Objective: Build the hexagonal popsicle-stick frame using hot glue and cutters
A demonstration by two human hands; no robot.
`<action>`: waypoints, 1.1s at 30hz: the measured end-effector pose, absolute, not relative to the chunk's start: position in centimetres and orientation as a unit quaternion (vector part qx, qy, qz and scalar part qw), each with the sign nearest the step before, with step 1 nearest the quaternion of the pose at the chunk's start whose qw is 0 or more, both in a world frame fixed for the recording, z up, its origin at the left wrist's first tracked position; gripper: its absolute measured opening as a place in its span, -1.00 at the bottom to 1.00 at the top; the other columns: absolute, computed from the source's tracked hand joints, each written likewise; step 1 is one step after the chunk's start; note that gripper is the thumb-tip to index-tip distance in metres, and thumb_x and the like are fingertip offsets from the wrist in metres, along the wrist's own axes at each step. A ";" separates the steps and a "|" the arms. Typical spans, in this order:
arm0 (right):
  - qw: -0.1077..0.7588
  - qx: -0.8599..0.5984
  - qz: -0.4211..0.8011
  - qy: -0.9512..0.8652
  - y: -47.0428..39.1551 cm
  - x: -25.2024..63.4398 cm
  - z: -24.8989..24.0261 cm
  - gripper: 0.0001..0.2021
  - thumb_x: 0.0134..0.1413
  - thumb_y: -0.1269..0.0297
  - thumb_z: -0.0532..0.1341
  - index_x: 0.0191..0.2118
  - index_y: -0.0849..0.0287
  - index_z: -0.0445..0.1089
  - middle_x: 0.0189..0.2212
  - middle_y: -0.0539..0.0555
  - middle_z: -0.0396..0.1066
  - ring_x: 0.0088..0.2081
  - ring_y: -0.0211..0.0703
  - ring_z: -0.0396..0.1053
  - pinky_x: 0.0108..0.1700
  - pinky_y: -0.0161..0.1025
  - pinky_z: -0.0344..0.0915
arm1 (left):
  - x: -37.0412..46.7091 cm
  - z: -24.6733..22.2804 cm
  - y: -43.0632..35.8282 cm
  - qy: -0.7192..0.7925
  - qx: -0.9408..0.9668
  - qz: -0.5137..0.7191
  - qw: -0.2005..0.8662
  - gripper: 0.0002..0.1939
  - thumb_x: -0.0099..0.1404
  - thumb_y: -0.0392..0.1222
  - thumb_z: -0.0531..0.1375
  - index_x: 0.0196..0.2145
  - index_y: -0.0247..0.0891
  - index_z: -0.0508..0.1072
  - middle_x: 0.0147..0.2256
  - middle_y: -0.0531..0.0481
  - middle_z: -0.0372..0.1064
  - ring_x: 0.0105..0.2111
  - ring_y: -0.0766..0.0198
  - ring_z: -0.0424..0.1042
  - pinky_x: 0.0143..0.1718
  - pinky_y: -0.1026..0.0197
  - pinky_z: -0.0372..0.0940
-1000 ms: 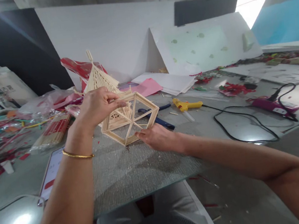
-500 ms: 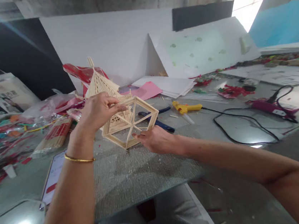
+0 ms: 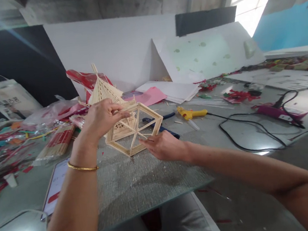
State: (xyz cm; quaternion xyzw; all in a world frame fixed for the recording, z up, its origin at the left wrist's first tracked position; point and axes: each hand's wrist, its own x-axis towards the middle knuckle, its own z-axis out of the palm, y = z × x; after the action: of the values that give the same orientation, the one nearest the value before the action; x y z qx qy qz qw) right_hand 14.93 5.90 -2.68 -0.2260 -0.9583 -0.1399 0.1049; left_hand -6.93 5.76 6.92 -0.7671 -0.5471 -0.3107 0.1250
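The person's left hand (image 3: 104, 115) pinches the upper left edge of a hexagonal stick frame (image 3: 136, 129), which stands tilted above the tabletop (image 3: 150, 184), in front of the pointed-roof stick model (image 3: 103, 89). The right hand (image 3: 166, 145) has a narrow grip at the lower right edge; whether rim or spoke lies between its fingers cannot be told. Good handling here likely means a steady left hand, light pressure through the rim rather than the thin spokes, and elbows clear of the glue gun (image 3: 196, 113)
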 end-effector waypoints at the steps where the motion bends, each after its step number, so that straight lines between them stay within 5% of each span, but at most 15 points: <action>1: 0.111 -0.228 -0.140 -0.957 5.9 15.0 -2.6 -0.62 0.20 0.39 -0.06 0.10 0.29 0.21 -0.28 0.18 0.44 -0.29 -0.14 0.38 -0.46 -0.28 0.19 | -7.0 6.8 5.9 -0.546 -0.768 -0.308 0.130 -0.67 0.15 0.14 0.14 -0.35 -0.11 0.56 -0.46 0.06 0.31 -0.52 0.39 0.22 -0.48 0.29 0.06; 10: 0.079 -0.216 -0.130 -0.964 6.0 14.4 -3.4 -0.67 0.17 0.39 -0.01 0.03 0.29 0.25 -0.31 0.15 0.45 -0.35 -0.18 0.38 -0.51 -0.31 0.14 | -7.2 6.3 6.3 -0.538 -0.766 -0.322 0.143 -0.65 0.13 0.17 0.16 -0.36 -0.13 0.55 -0.46 0.04 0.28 -0.49 0.36 0.23 -0.46 0.27 0.07; 19: 0.474 -0.341 -0.068 -0.809 8.7 18.1 1.3 -0.74 0.18 0.22 0.02 -0.17 0.26 0.35 -0.32 0.12 0.39 -0.34 -0.24 0.31 -0.32 -0.31 0.16 | -6.5 6.8 5.2 -0.559 -0.760 -0.293 0.159 -0.57 0.15 0.21 0.12 -0.29 -0.16 0.56 -0.39 0.00 0.30 -0.44 0.31 0.27 -0.44 0.24 0.08; 26: 0.365 -0.322 0.270 -0.830 11.4 18.6 0.3 -0.63 0.19 0.02 0.00 -0.22 0.26 0.33 -0.59 -0.04 0.30 -0.62 -0.36 0.22 -0.55 -0.39 0.13 | -6.7 6.6 5.3 -0.557 -0.760 -0.286 0.172 -0.57 0.19 0.19 0.09 -0.26 -0.17 0.54 -0.39 -0.01 0.33 -0.41 0.29 0.28 -0.41 0.24 0.10; 33: 0.359 -0.312 0.353 -0.805 11.6 18.0 -0.6 -0.69 0.15 0.02 0.05 -0.37 0.20 0.23 -0.69 -0.10 0.23 -0.69 -0.39 0.19 -0.66 -0.44 0.13 | -7.5 5.6 4.3 -0.579 -0.722 -0.341 0.162 -0.57 0.16 0.19 0.11 -0.19 -0.16 0.51 -0.37 0.00 0.38 -0.42 0.31 0.30 -0.36 0.25 0.16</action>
State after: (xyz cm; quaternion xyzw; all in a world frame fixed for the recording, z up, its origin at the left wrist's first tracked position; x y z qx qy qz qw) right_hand 18.00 11.58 -0.62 -0.3123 -0.8052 0.3535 0.3594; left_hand -7.50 4.31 5.63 -0.7225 -0.5792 -0.3411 0.1616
